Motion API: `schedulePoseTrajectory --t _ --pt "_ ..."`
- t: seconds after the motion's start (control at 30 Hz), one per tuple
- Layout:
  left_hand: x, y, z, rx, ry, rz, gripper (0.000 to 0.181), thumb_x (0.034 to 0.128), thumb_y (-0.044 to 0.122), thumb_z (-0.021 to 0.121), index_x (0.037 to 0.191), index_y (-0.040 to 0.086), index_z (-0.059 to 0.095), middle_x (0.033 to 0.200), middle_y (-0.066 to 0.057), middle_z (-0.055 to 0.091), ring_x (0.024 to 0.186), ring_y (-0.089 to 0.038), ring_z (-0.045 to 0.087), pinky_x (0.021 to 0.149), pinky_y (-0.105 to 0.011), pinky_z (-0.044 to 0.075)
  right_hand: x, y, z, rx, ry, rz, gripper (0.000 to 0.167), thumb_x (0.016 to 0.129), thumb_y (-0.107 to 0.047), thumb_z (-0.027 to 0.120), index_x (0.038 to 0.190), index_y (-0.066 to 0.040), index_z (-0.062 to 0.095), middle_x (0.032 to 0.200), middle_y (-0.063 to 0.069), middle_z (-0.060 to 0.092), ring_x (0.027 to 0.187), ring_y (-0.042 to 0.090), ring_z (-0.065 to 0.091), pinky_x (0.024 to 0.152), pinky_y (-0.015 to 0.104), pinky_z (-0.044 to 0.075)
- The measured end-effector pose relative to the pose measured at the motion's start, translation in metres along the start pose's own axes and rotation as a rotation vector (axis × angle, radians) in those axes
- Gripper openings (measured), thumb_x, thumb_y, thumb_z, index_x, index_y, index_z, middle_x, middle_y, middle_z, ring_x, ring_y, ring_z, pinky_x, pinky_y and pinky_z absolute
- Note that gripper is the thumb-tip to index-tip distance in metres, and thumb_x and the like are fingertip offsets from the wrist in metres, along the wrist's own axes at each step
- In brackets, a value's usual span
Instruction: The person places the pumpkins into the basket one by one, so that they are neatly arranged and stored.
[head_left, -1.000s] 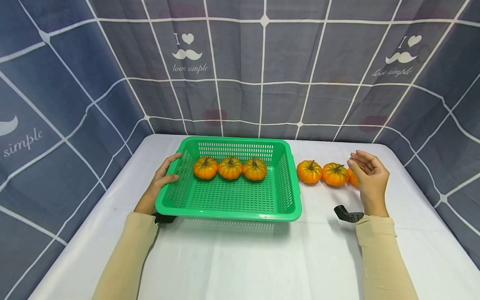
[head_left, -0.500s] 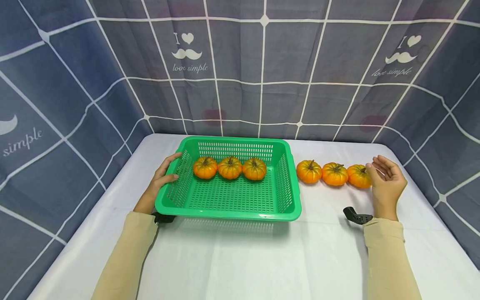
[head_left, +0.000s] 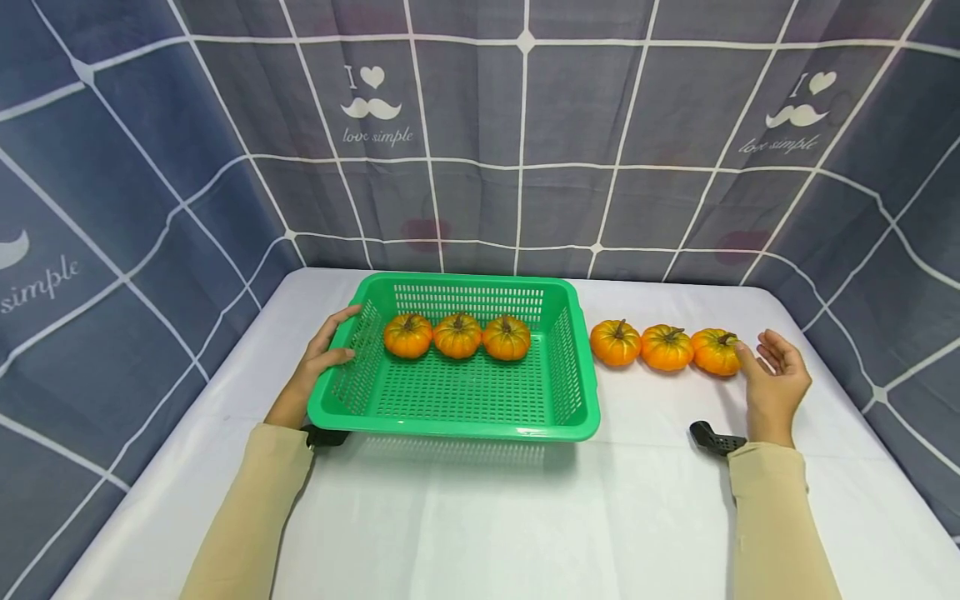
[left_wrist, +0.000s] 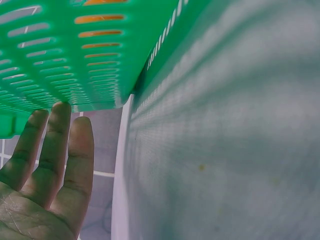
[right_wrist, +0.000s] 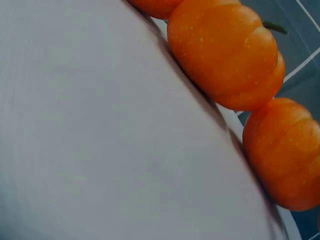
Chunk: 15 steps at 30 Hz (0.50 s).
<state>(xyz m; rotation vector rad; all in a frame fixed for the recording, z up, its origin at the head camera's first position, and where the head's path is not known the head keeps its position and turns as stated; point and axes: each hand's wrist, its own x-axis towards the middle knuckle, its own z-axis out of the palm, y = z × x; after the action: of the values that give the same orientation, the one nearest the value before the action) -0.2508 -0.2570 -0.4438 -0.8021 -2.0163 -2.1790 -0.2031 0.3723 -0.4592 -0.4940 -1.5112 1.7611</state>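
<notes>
A green plastic basket point(head_left: 457, 431) stands on the white-covered table with three small orange pumpkins point(head_left: 457, 336) in a row inside. My left hand point(head_left: 313, 367) holds its left rim, thumb and index finger over the edge; in the left wrist view, other fingers point(left_wrist: 55, 145) extend outside against the slotted wall. Three more pumpkins point(head_left: 667, 347) sit in a row right of the basket. Beside the rightmost pumpkin point(head_left: 715, 352) is my right hand point(head_left: 776, 387), fingers loosely bent, thumb tip at its side; contact is unclear. The right wrist view shows pumpkins point(right_wrist: 225, 55) but no hand.
The white table point(head_left: 480, 517) reaches back to a dark grey, white-lined curtain point(head_left: 480, 200), which also borders both sides. A black wrist-worn device point(head_left: 716, 439) juts out by the right sleeve, and another point(head_left: 327, 436) is partly under the basket's near left corner.
My right hand has moved right and slightly toward me, from over the rightmost pumpkin to its right side, uncovering it. My left hand and the basket have stayed in place.
</notes>
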Motion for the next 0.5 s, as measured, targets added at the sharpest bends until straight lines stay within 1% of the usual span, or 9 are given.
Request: schedulePoseTrajectory --t 0.07,0.13,0.2,0.33,0.43,0.5 --pt "0.0002 -0.0002 -0.0005 0.005 -0.003 0.011 0.072 0.0916 -0.012 0.042 0.157 0.017 0.053 0.146 0.003 0.060 0.120 -0.011 0.061 0.095 -0.020 0.052 -0.0006 0.0021 -0.0008 -0.012 -0.016 0.037 0.039 0.091 0.005 0.081 0.117 -0.023 0.074 0.121 -0.002 0.068 0.113 0.010 0.059 0.106 0.018 0.046" --pt "0.0001 -0.0005 -0.0011 0.015 -0.006 0.024 0.072 0.0913 -0.011 0.043 0.157 0.016 0.053 0.148 0.003 0.059 0.122 -0.010 0.061 0.097 -0.020 0.051 -0.0011 0.0030 -0.0016 -0.042 -0.029 0.069 0.038 0.093 0.003 0.080 0.120 -0.023 0.073 0.123 -0.003 0.066 0.117 0.011 0.058 0.107 0.016 0.045" --pt "0.0001 -0.0007 -0.0015 0.030 -0.006 0.032 0.072 0.0911 -0.011 0.043 0.157 0.016 0.053 0.150 0.004 0.057 0.125 -0.009 0.059 0.100 -0.020 0.049 -0.0013 0.0034 -0.0022 -0.077 -0.039 0.102 0.040 0.094 0.001 0.080 0.128 -0.018 0.072 0.124 -0.005 0.065 0.119 0.011 0.057 0.105 0.014 0.046" --pt "0.0004 -0.0015 -0.0018 0.044 -0.009 0.046 0.073 0.0906 -0.011 0.042 0.158 0.015 0.053 0.152 0.004 0.056 0.129 -0.009 0.058 0.102 -0.019 0.047 0.0001 0.0041 -0.0043 -0.170 -0.066 0.187 0.056 0.097 -0.004 0.079 0.150 -0.011 0.062 0.129 -0.010 0.061 0.123 0.007 0.053 0.107 0.013 0.043" --pt "0.0005 -0.0011 -0.0012 0.029 -0.012 0.042 0.073 0.0907 -0.011 0.042 0.158 0.013 0.051 0.151 0.004 0.057 0.128 -0.009 0.059 0.102 -0.019 0.048 0.0021 0.0061 -0.0059 -0.293 -0.121 0.222 0.068 0.099 -0.010 0.078 0.161 -0.009 0.051 0.143 -0.004 0.057 0.129 0.008 0.051 0.113 0.014 0.040" --pt "0.0007 -0.0006 -0.0005 0.020 -0.013 0.037 0.072 0.0908 -0.011 0.042 0.159 0.012 0.050 0.150 0.005 0.058 0.127 -0.009 0.059 0.101 -0.020 0.048 0.0037 0.0074 -0.0075 -0.396 -0.181 0.232 0.074 0.101 -0.015 0.076 0.166 -0.009 0.042 0.158 0.004 0.050 0.137 0.012 0.049 0.117 0.017 0.037"
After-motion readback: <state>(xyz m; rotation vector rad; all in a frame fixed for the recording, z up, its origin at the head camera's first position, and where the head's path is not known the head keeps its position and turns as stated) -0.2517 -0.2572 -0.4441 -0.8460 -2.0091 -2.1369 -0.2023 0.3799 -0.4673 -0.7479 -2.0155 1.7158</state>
